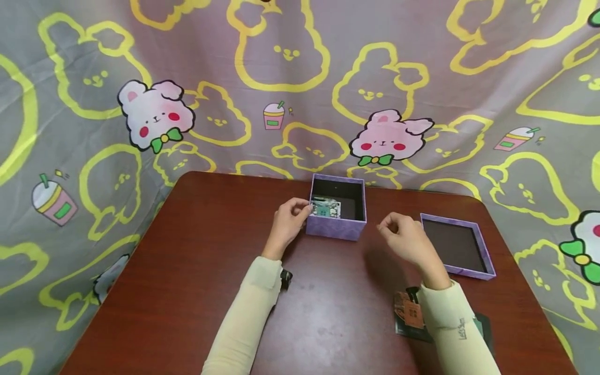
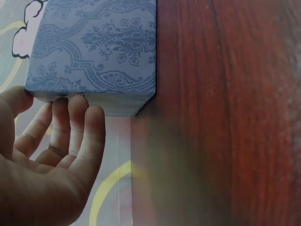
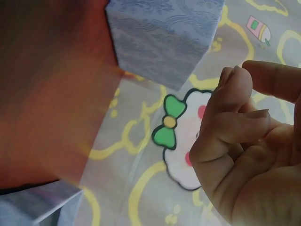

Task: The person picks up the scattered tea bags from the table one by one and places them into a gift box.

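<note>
1. Orange card (image 1: 413, 314): lay nearest, on the table (image 1: 187, 260), beside the right sleeve (image 1: 457, 323). The sleeve partly covered other items there; these could not be identified.
2. Right hand (image 1: 407, 238): was above the table, between box and lid, touching neither. Its fingers were curled, thumb and forefinger tips together, with nothing visible between them.
3. Lid (image 1: 453, 245): lay on the table to the right of the right hand, dark inside facing up.
4. Left hand (image 1: 288, 221): gripped the left wall of the box, thumb at the rim, fingers bent against the side.
5. Purple box (image 1: 334, 229): stood upright, uncovered, near the table's far edge.
6. Green-and-white card (image 1: 326, 209): was inside the box, at its left.
7. Patterned cloth (image 1: 309, 67): hung behind the table.
</note>
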A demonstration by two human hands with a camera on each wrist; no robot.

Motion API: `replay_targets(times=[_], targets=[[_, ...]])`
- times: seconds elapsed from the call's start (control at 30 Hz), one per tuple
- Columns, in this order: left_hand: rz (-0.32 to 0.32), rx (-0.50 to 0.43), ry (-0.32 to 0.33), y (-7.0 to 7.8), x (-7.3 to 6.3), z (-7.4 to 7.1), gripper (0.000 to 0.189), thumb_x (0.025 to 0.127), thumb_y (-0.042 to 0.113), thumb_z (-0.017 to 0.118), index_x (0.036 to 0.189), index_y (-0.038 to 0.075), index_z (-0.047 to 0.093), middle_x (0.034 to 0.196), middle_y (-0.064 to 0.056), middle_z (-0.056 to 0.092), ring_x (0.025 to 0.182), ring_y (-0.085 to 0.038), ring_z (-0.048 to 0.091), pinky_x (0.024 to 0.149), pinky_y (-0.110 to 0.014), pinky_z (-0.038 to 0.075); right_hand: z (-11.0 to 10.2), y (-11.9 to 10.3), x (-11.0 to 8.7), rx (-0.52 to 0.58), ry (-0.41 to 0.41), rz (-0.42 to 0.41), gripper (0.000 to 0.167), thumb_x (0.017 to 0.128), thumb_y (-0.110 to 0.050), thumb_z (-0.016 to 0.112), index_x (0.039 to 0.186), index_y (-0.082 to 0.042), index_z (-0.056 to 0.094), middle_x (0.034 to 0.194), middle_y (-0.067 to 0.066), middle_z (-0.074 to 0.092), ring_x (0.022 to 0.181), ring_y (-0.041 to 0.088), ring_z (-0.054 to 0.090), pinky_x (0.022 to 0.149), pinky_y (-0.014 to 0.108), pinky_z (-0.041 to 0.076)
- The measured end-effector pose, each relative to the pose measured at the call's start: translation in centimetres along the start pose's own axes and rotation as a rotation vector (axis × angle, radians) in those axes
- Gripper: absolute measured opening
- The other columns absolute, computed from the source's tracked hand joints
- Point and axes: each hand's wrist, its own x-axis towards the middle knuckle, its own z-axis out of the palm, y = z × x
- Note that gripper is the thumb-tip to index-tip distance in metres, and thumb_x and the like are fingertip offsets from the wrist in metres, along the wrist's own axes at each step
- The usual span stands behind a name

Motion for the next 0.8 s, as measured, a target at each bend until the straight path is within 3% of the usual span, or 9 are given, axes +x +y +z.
replay_targets(times=[0.17,0.57,0.8], targets=[[0.003,-0.020,-0.008,0.2,0.0,0.2,0.023,0.097,0.024,0.070,0.113,0.008,0.071,0.079,-0.006,0.065,0.073,-0.038,0.069,0.060,-0.032,0.056,-0.2,1.1,-1.9,-0.013,0.001,0.029,0.014,0.100,-0.020,0.060,0.095,-0.009,0.068,0.069,0.000,0.058,0.060,0.018,0.048,0.058,0.035,0.039],[-0.007,-0.008,-0.023,0.1,-0.1,0.3,0.022,0.097,0.025,0.070,0.113,0.010,0.071,0.079,-0.006,0.066,0.074,-0.039,0.069,0.060,-0.031,0.054,0.2,2.5,-4.3,0.007,0.022,0.068,0.016,0.100,-0.022,0.061,0.094,-0.009,0.068,0.073,0.000,0.061,0.060,0.017,0.048,0.056,0.034,0.040],[-0.008,-0.009,0.004,0.0,0.0,0.1,0.021,0.097,0.025,0.070,0.112,0.011,0.071,0.078,-0.006,0.066,0.073,-0.040,0.068,0.060,-0.032,0.054,0.5,3.4,-5.6,0.012,0.018,0.100,0.015,0.100,-0.021,0.062,0.095,-0.008,0.068,0.071,0.000,0.060,0.057,0.015,0.047,0.053,0.032,0.040]])
